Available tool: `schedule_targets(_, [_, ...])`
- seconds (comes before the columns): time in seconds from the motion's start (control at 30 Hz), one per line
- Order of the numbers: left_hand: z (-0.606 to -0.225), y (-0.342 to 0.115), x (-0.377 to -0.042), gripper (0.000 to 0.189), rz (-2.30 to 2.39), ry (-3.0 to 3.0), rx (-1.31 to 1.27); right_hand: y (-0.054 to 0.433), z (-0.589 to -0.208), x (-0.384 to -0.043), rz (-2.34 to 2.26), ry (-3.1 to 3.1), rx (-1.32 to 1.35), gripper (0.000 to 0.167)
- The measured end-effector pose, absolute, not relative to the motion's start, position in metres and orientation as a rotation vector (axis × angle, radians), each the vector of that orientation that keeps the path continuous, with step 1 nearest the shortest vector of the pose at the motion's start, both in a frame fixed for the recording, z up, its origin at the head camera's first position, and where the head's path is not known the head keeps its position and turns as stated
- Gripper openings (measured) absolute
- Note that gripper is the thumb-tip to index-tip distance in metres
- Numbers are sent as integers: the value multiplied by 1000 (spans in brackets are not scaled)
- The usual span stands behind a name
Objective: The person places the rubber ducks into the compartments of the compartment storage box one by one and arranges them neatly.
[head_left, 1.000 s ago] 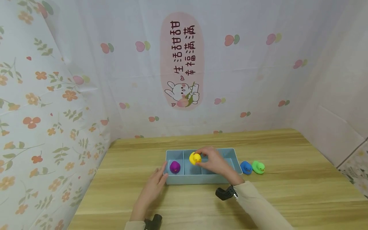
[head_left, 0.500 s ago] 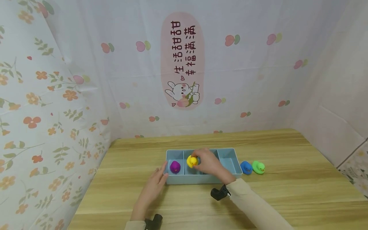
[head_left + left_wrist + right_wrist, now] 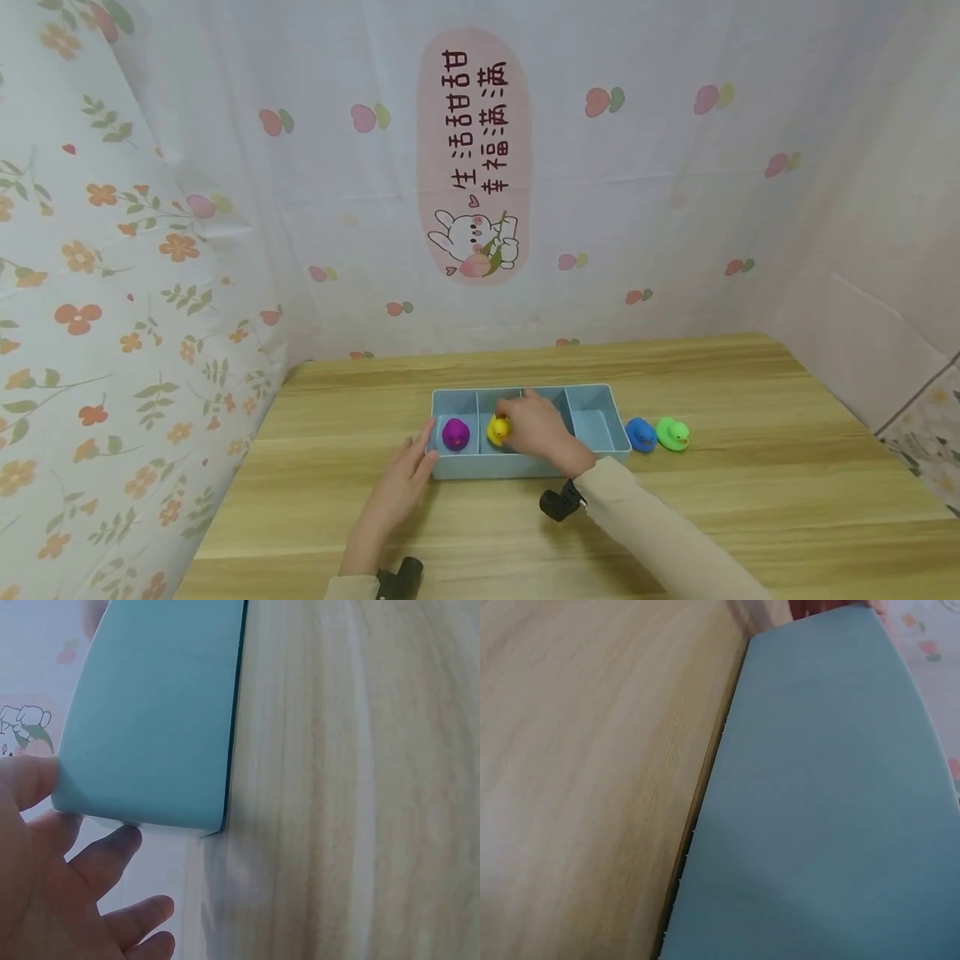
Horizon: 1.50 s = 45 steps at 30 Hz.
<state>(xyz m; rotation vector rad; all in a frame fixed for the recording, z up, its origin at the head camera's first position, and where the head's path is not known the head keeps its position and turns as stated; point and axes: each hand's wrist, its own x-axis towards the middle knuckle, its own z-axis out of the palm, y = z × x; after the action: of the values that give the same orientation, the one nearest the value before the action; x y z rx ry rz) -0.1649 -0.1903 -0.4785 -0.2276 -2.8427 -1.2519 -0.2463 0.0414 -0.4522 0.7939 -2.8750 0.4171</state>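
Note:
A light blue divided storage box (image 3: 480, 468) stands on the wooden table. My right hand (image 3: 534, 427) reaches over its front wall and holds a yellow rubber duck (image 3: 497, 431) low in the second compartment from the left; part of the duck is hidden behind the fingers. In the leftmost compartment sits a purple rubber duck (image 3: 455, 434). My left hand (image 3: 402, 479) rests against the box's front left corner. The left wrist view shows its thumb at the rim, other fingers (image 3: 109, 859) spread and touching the end wall. The right wrist view shows only the box's long wall (image 3: 817, 787).
A blue rubber duck (image 3: 641, 435) and a green rubber duck (image 3: 672, 434) stand side by side just right of the box. The box's rightmost compartment (image 3: 595, 417) shows its bare floor. Patterned cloth (image 3: 645, 208) hangs behind the table (image 3: 712, 500) and along its left side.
My right hand has moved left and down, lowering the yellow rubber duck into the second compartment. My left hand has stayed at the box's left corner.

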Motion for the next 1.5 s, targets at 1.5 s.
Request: schedule_targets(1.5, [-477, -187, -165, 50, -1230, -2839, -247, 53, -425, -241, 484, -2896, 938, 26])
